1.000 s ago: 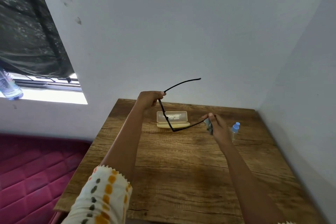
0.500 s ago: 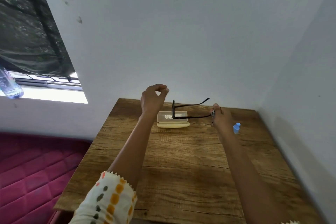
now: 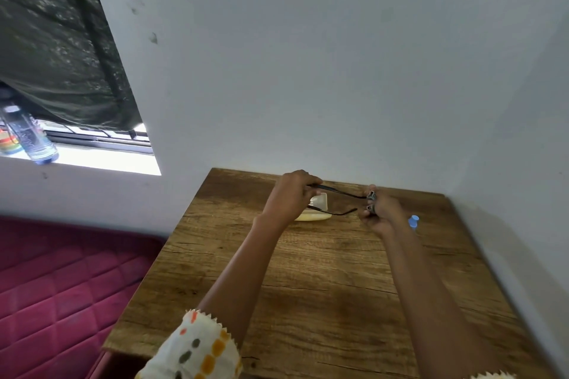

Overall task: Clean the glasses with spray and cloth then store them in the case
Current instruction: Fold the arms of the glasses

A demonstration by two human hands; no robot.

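Both hands are raised a little above the far end of the wooden surface [image 3: 323, 286], close to the wall. The left hand [image 3: 291, 197] has its fingers curled round the front end of the black glasses [image 3: 338, 191], which hides the lenses. From that grip the two thin temple arms run across the gap toward the right hand [image 3: 383, 211]. The upper arm reaches the right hand's fingertips; the lower arm ends in a curved tip just short of them. The right hand is closed, its fingers bunched round a small grey patterned cloth [image 3: 371, 201] that sticks out on the side facing the left hand. Whether it also pinches the end of the upper temple arm cannot be told. The pale yellow case [image 3: 318, 215] lies open on the surface directly under and just beyond the left hand, partly covered by it, with the lower temple arm crossing above it. The spray bottle [image 3: 413, 221] stands just outside the right hand, at its wrist; only its blue cap shows clearly. A patterned cream sleeve [image 3: 197, 348] covers the left upper arm. Well off to the left of the left hand are a maroon quilted bed [image 3: 61, 286] and a window sill carrying a clear water bottle [image 3: 30, 138] under a dark curtain [image 3: 55, 40].
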